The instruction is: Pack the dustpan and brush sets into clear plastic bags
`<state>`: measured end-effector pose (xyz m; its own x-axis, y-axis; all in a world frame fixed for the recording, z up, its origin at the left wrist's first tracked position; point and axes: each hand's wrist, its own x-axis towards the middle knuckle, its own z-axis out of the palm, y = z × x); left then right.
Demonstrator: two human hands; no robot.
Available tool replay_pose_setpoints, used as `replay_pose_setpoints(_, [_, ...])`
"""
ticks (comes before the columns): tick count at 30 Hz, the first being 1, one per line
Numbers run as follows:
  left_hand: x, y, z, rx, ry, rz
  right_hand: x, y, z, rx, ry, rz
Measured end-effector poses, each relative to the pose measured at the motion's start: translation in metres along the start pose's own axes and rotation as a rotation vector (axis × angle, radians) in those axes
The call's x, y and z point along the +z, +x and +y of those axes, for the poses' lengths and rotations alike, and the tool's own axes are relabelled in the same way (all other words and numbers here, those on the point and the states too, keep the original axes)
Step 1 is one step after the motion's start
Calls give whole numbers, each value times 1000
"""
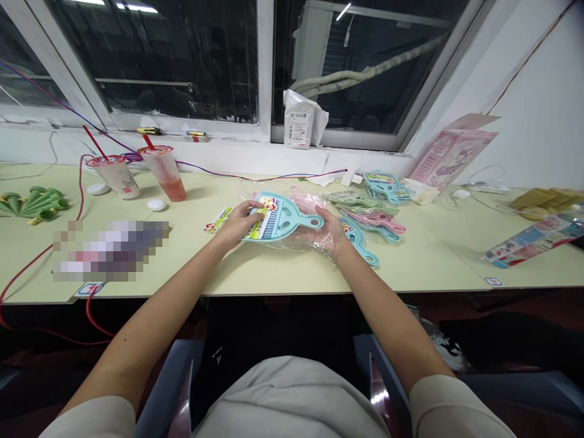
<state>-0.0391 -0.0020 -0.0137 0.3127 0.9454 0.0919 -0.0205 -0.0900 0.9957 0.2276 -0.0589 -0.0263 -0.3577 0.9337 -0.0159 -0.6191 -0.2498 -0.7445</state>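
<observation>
A light-blue toy dustpan (pixel 288 220) with a small brush and a printed card is held just above the table, its handle pointing right. My left hand (pixel 238 224) grips it at the card end, thumb on top. My right hand (pixel 331 230) is at the handle end, fingers closed on a crinkled clear plastic bag (pixel 319 243); part of those fingers is hidden. Whether the dustpan is fully inside the bag I cannot tell. A pink piece (pixel 303 199) shows behind it. Right of my right hand lies another blue dustpan (pixel 362 246), partly covered by the hand.
Green, pink and blue bagged dustpans (pixel 374 210) lie in a pile at the right. Two drink cups (pixel 166 176) with red straws stand back left, near a blurred-out item (pixel 112 249). A pink box (pixel 451 149) and a long package (pixel 533 237) are far right. Red cable (pixel 82 182) crosses the left side.
</observation>
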Motion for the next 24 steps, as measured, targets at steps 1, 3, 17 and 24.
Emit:
replay_pose_setpoints(1, [2,0,0,-3,-11,3,1,0,0,1,7,-4])
replay_pose_setpoints(3, [5,0,-1,-12,-32,22,2,0,0,5,13,-12])
replay_pose_setpoints(17, [7,-2,3,-20,-32,24,-4,2,3,-34,-44,94])
replay_pose_setpoints(24, [-2,10,-11,22,-18,112,-4,1,-1,-71,75,140])
